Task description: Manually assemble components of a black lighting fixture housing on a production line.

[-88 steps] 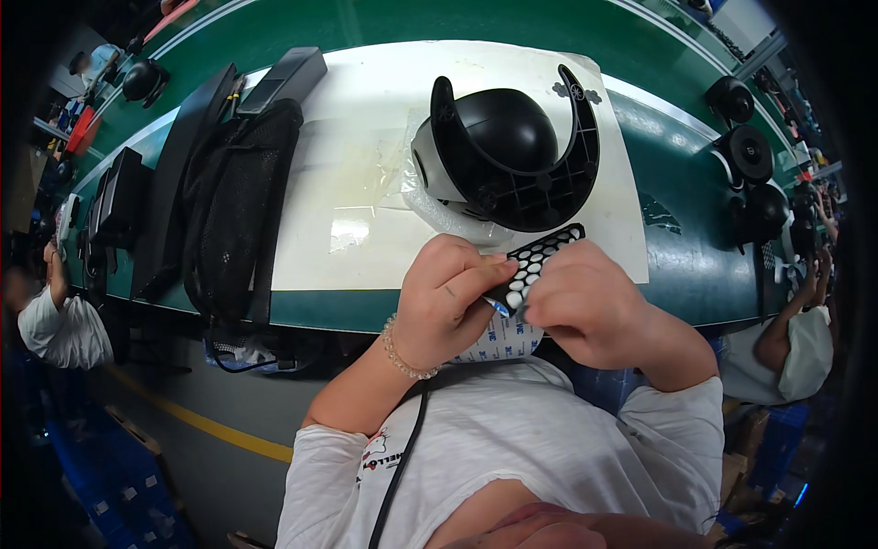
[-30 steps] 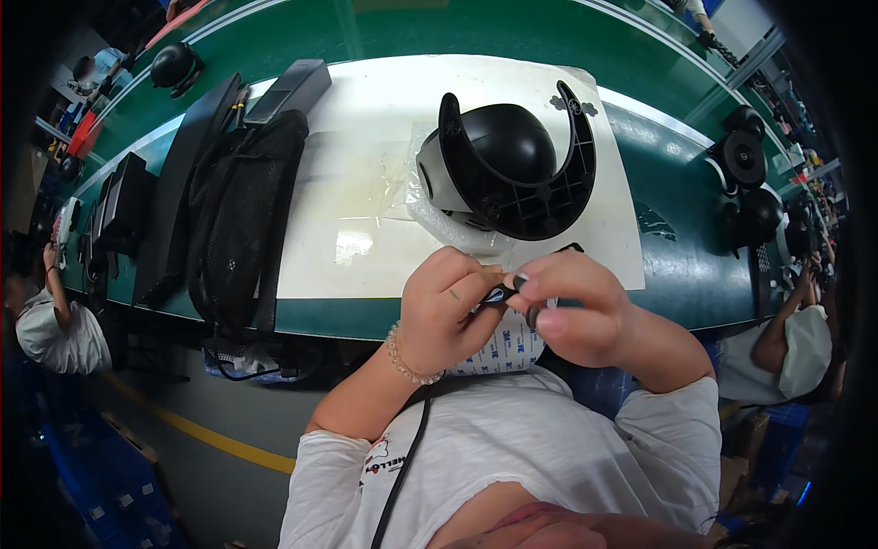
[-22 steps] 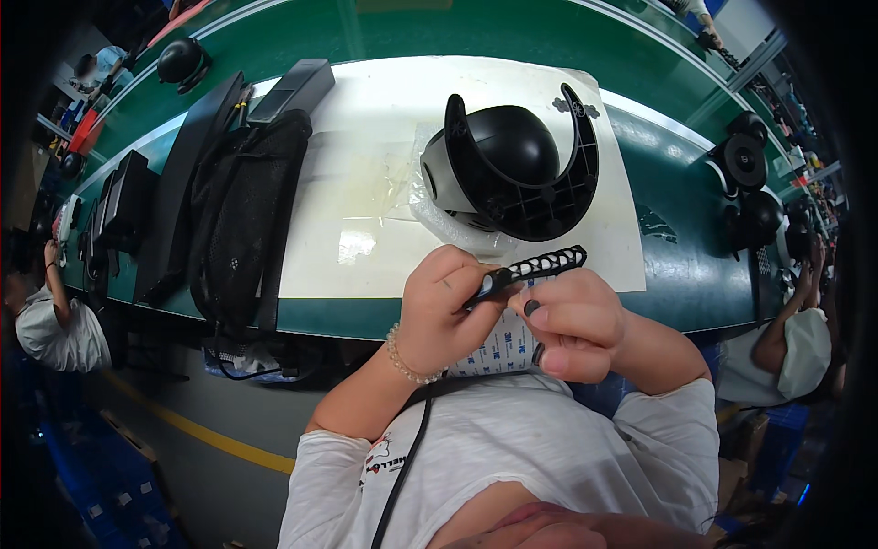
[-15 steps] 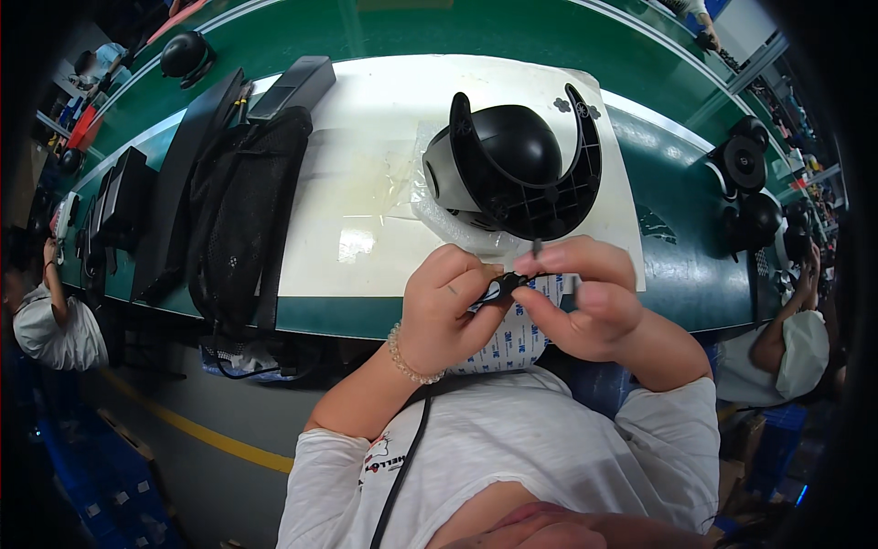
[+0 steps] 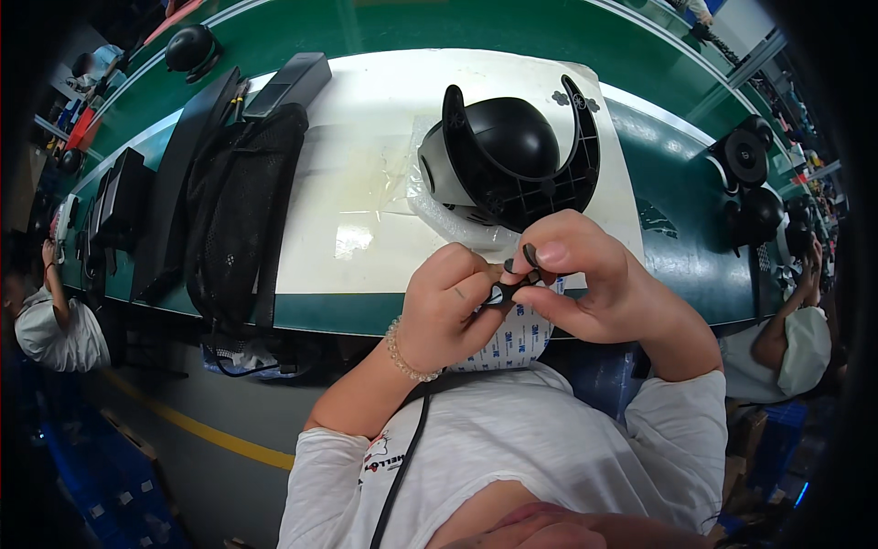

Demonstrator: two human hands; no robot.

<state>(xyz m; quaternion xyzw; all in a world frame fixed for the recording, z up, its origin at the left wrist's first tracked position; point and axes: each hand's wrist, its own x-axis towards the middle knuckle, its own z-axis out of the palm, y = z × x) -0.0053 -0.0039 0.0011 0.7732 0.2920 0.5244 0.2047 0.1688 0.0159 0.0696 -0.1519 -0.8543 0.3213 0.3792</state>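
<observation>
My left hand [image 5: 445, 306], with a beaded bracelet at the wrist, is closed on a white backing sheet [image 5: 526, 340] with blue print, which hangs toward my lap. A dark strip [image 5: 508, 289] shows at the sheet's upper end, between my hands. My right hand [image 5: 593, 279] is bent beside it, a small black pad [image 5: 531, 255] at its index fingertip and its thumb by the strip. Just beyond my hands lies a black domed device [image 5: 517, 137] with a U-shaped ribbed base [image 5: 540, 201] and a pale side, resting on clear bubble wrap [image 5: 457, 222].
A white board [image 5: 357, 183] covers the middle of the green table. On the left lie a black mesh bag [image 5: 247, 201], a long black box [image 5: 187, 183] and a grey box [image 5: 293, 84]. More black devices [image 5: 754, 215] stand at the right. Other people work on both sides.
My right hand has risen slightly and its fingers have curled, with the small black pad now at its index fingertip. My left hand stays almost where it was.
</observation>
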